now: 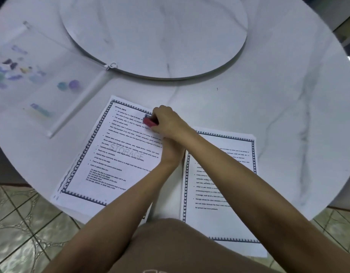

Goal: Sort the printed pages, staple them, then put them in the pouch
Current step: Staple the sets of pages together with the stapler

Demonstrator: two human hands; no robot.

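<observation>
A stack of printed pages [119, 154] headed "OPTICAL DISCS" lies tilted at the table's near left. A second printed stack [225, 186] lies to its right, partly under my right forearm. My right hand [168, 123] is closed around a small red stapler [149, 121] at the top right corner of the left stack. My left hand [173, 153] rests on that stack's right edge, its fingers hidden under my right wrist. A clear zip pouch [42, 75] with coloured prints lies flat at the far left, its zipper pull [112, 66] towards the middle.
The round white marble table [278, 95] carries a raised round turntable [156, 36] at its centre. The near table edge runs just below the pages, with tiled floor [22, 223] beyond it. My knee [180, 249] sits under the near edge.
</observation>
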